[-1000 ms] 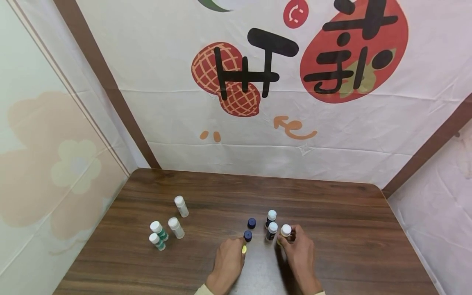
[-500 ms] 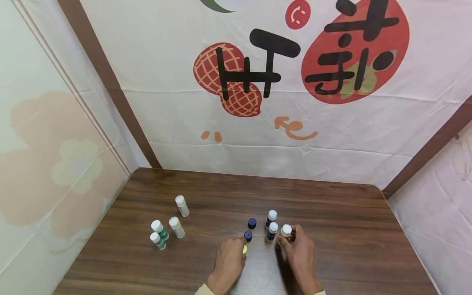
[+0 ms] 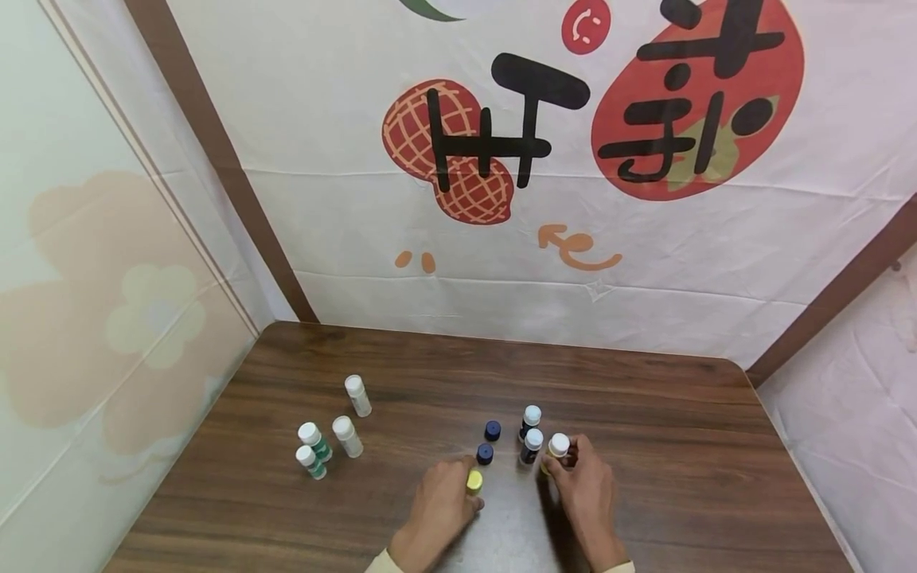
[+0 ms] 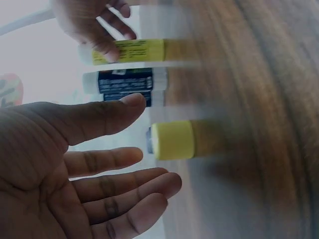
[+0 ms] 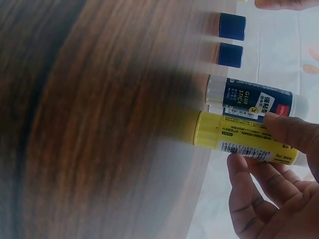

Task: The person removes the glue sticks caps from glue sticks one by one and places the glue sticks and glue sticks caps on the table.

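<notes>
My left hand [image 3: 440, 497] is beside a yellow glue stick cap [image 4: 173, 140] standing on the table. Its thumb and fingers are spread apart around the cap without gripping it, as the left wrist view shows. With thumb and fingers, my right hand [image 3: 589, 489] pinches a yellow glue stick [image 5: 244, 137] that stands upright with a white top. Right beside it are two navy glue sticks [image 3: 531, 447] with pale tops, one partly hidden in the right wrist view. Two navy caps [image 3: 485, 454] stand between the hands, beyond the yellow cap.
On the left of the brown wooden table [image 3: 645, 414] stand two white glue sticks [image 3: 348, 437] and two green-and-white ones [image 3: 315, 442]. A printed fabric wall [image 3: 344, 239] rises behind the table's back edge.
My left fingers have loosened from the yellow cap and moved apart, so more of it shows. The right hand stays on the yellow glue stick. The head view has shifted slightly.
</notes>
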Demonstrator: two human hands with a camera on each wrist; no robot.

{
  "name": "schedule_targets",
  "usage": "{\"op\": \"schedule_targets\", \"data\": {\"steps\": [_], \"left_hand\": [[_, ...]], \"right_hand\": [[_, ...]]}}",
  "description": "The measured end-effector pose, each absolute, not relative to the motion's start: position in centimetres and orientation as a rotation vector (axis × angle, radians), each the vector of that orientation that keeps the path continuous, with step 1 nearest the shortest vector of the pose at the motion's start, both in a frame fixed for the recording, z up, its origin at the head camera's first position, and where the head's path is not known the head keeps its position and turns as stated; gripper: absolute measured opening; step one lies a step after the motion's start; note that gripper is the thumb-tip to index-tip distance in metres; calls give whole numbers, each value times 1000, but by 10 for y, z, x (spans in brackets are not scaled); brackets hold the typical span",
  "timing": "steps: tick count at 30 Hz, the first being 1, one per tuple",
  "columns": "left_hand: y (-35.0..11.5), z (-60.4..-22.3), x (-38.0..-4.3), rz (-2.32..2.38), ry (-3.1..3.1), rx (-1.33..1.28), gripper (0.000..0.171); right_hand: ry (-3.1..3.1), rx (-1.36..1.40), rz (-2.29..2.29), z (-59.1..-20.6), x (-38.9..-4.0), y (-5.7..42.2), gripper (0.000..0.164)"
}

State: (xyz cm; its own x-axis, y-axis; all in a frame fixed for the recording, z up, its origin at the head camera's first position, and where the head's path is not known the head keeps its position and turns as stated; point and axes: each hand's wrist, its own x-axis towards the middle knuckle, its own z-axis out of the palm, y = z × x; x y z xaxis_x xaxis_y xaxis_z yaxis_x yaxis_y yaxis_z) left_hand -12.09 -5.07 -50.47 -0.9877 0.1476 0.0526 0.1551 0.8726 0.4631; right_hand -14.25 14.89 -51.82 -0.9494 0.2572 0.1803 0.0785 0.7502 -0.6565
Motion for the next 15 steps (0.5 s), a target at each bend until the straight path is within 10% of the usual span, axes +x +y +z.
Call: {"op": "schedule_targets", "data": {"steps": [15], "left_hand": [[-74, -480, -120, -661, -3065, -131, 41]], "right_hand": [[-2682, -300, 1003, -520, -143, 149, 31]]}}
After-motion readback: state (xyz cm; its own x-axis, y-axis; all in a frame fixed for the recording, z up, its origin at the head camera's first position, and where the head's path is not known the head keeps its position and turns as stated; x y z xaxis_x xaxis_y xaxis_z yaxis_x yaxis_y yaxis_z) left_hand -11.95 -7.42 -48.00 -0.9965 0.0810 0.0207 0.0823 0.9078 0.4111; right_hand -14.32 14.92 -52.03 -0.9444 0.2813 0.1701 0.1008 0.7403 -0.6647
